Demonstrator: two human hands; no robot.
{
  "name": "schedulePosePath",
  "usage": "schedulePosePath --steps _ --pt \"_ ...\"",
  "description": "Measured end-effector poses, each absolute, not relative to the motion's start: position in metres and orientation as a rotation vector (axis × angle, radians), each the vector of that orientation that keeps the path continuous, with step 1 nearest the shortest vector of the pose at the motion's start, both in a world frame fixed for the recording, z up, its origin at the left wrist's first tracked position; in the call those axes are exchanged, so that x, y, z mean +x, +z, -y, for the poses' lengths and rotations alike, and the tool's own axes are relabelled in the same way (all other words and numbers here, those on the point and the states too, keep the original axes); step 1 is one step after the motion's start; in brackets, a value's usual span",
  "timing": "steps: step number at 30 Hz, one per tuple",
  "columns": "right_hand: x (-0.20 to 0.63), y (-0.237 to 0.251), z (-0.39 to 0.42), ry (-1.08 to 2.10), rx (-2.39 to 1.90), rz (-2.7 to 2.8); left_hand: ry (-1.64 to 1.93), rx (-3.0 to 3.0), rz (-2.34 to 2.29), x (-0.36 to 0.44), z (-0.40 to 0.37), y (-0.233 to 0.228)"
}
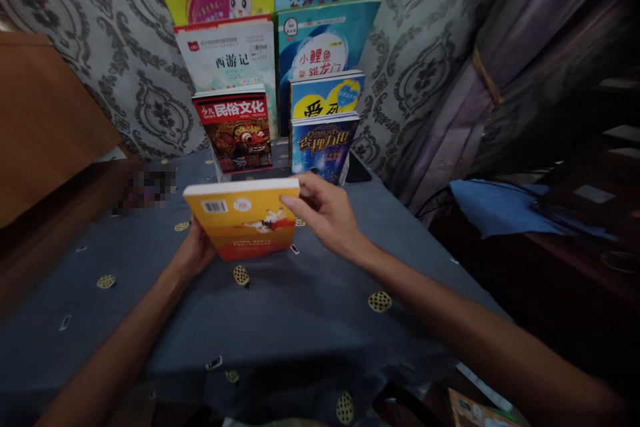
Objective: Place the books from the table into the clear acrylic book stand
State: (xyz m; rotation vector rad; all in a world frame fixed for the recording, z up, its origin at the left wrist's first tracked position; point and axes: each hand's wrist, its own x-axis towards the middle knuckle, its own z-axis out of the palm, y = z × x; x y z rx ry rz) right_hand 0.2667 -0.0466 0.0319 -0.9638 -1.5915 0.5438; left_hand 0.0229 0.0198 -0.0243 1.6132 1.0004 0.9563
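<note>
A yellow-orange book [250,227] is held upright between both hands, its barcoded side facing me. My left hand [197,245] grips its left edge from low down, with the fingers mostly hidden behind it. At the upper right corner, my right hand [325,210] pinches the book, thumb on the near cover. Just beyond stand a red-and-black book [237,130] on the left and a dark blue book [323,147] on the right. A white book [230,57], a teal book [330,37] and a blue-yellow book [327,95] rise in tiers behind them.
A dark blue cloth with a pineapple-like print covers the table [300,320]. A wooden panel [50,120] is at the left. Patterned curtains [420,33] hang behind. Blue fabric [515,203] lies at the right, and another book [480,410] shows below the table edge.
</note>
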Motion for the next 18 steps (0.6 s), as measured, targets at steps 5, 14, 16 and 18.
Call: schedulePosePath --steps 5,14,16,18 --pt "0.258 0.037 -0.009 0.902 -0.932 1.364 1.041 1.369 -0.928 0.031 -0.016 -0.014" --pt "0.270 -0.029 -0.020 1.031 -1.379 1.296 0.579 1.626 -1.179 0.016 -0.038 -0.012" --pt "0.276 -0.039 -0.022 0.827 -1.551 1.485 0.433 1.996 -1.384 0.017 -0.040 -0.014" --pt "0.280 -0.043 -0.023 0.681 -1.669 1.641 0.237 2.358 -1.594 0.020 -0.036 -0.012"
